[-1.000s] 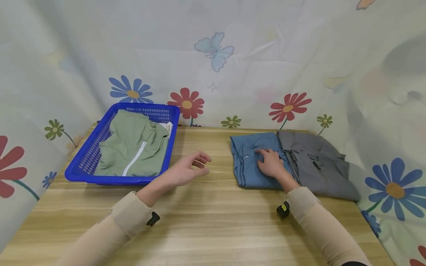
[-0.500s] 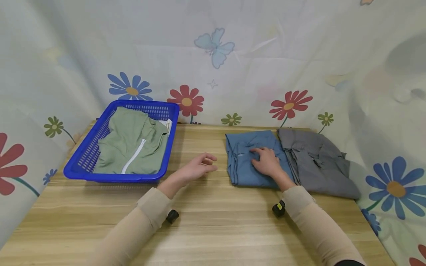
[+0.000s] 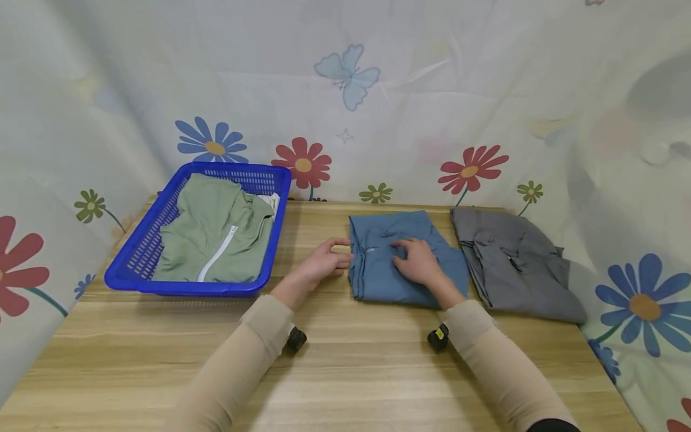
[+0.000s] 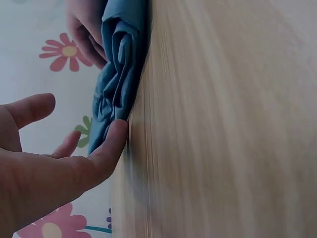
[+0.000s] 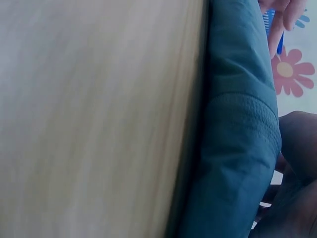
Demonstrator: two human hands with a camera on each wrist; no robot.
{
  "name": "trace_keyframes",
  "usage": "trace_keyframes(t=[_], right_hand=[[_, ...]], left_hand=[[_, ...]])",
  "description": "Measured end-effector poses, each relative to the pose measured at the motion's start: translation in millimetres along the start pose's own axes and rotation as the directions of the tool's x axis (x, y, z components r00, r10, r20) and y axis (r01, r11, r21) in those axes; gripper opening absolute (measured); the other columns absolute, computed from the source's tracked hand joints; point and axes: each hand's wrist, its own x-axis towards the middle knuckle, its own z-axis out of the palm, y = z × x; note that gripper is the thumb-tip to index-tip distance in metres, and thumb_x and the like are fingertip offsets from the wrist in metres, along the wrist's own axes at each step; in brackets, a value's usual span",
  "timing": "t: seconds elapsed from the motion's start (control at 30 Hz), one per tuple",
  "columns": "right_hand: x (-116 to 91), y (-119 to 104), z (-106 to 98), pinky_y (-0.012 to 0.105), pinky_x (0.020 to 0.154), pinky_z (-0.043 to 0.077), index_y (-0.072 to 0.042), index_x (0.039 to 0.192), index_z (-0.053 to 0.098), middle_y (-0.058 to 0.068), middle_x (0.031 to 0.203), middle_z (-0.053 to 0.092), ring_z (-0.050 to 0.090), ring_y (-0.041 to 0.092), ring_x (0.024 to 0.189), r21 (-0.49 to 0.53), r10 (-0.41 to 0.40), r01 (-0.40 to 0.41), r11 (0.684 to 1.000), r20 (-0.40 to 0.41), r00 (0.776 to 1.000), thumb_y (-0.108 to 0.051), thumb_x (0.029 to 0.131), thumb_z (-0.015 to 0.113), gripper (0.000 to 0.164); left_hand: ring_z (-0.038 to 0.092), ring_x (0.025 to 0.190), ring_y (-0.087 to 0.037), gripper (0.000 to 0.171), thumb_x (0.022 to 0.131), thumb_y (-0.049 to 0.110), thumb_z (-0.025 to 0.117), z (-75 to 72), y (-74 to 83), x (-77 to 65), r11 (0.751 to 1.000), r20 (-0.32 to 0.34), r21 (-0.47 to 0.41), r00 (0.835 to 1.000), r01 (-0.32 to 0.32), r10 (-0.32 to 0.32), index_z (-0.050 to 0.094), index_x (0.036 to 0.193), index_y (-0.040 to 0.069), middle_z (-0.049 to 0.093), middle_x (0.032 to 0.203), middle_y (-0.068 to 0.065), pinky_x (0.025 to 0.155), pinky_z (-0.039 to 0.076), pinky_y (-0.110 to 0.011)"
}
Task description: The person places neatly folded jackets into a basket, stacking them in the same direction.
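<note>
A folded blue garment (image 3: 380, 279) lies on the wooden table. My right hand (image 3: 420, 262) rests on top of it, fingers slightly bent against the cloth. At the garment's left side is my left hand (image 3: 323, 263), thumb and fingers spread apart, fingertips right at the folded edge. In the left wrist view, the layered folds of the blue garment (image 4: 121, 64) face my left fingers (image 4: 106, 153). The right wrist view shows its thick front fold (image 5: 237, 148) along the tabletop, with my right hand (image 5: 299, 168) partly hidden behind it.
A folded grey garment (image 3: 523, 276) lies to the right of the blue one. On the left stands a blue plastic basket (image 3: 180, 289) with a green zippered garment (image 3: 210, 207) and something white inside. A flower-print curtain (image 3: 410, 138) hangs behind the table (image 3: 345, 372).
The blue garment has slid left under my right hand, leaving a gap beside the grey one. My left hand has moved right, up to the blue garment's edge.
</note>
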Motion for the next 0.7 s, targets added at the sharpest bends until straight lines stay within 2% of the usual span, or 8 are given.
trace_keyframes(t=[0.17, 0.33, 0.43, 0.6, 0.7], right_hand=[[3.3, -6.0, 1.1, 0.059, 0.112, 0.033, -0.001, 0.135, 0.065, 0.028, 0.138, 0.058, 0.045, 0.049, 0.134, 0.011, -0.065, 0.066, 0.998, -0.017, 0.998, -0.013, 0.098, 0.063, 0.039], [5.1, -10.5, 4.1, 0.059, 0.112, 0.033, -0.001, 0.136, 0.065, 0.028, 0.137, 0.058, 0.046, 0.048, 0.133, 0.034, -0.099, 0.099, 0.994, -0.012, 0.995, -0.012, 0.099, 0.063, 0.039], [3.8, -13.5, 5.4, 0.059, 0.112, 0.034, -0.002, 0.138, 0.064, 0.026, 0.139, 0.057, 0.046, 0.046, 0.135, 0.057, -0.108, 0.107, 0.993, 0.007, 0.994, -0.014, 0.1, 0.063, 0.04], [-1.0, -11.3, 4.8, 0.057, 0.107, 0.041, -0.004, 0.14, 0.062, 0.021, 0.139, 0.059, 0.053, 0.039, 0.13, 0.164, -0.12, 0.12, 0.979, -0.015, 0.993, -0.013, 0.102, 0.062, 0.039], [-4.5, -3.5, -0.2, 0.055, 0.102, 0.045, -0.003, 0.14, 0.061, 0.019, 0.137, 0.061, 0.058, 0.035, 0.125, 0.268, -0.129, 0.142, 0.953, -0.065, 0.99, -0.009, 0.103, 0.061, 0.038]], left_hand=[[0.056, 0.124, -0.033, 0.054, 0.105, 0.011, 0.058, 0.5, 3.7, 2.5, 0.999, -0.024, -0.033, 0.999, 0.033, -0.033, 0.04, 0.156, 0.009, 0.052, 0.144, -0.02, 0.104, 0.047, -0.047], [0.058, 0.12, -0.031, 0.056, 0.104, 0.012, 0.06, 0.2, 3.2, 4.6, 0.999, -0.041, -0.041, 0.999, 0.032, -0.033, 0.04, 0.156, 0.012, 0.055, 0.14, -0.018, 0.101, 0.049, -0.045], [0.057, 0.116, -0.029, 0.057, 0.102, 0.014, 0.063, 0.3, 1.0, 6.3, 1.0, -0.055, -0.01, 0.998, 0.018, -0.019, 0.042, 0.155, 0.013, 0.054, 0.141, -0.017, 0.098, 0.05, -0.044], [0.056, 0.12, -0.029, 0.055, 0.1, 0.012, 0.067, 0.2, -2.2, 8.0, 0.998, -0.091, 0.057, 0.996, -0.007, 0.012, 0.047, 0.151, 0.012, 0.044, 0.151, -0.017, 0.1, 0.048, -0.044], [0.056, 0.12, -0.029, 0.054, 0.099, 0.011, 0.067, 0.1, -2.5, 8.1, 0.994, -0.112, 0.1, 0.992, -0.041, 0.052, 0.049, 0.149, 0.012, 0.047, 0.149, -0.018, 0.098, 0.048, -0.044]])
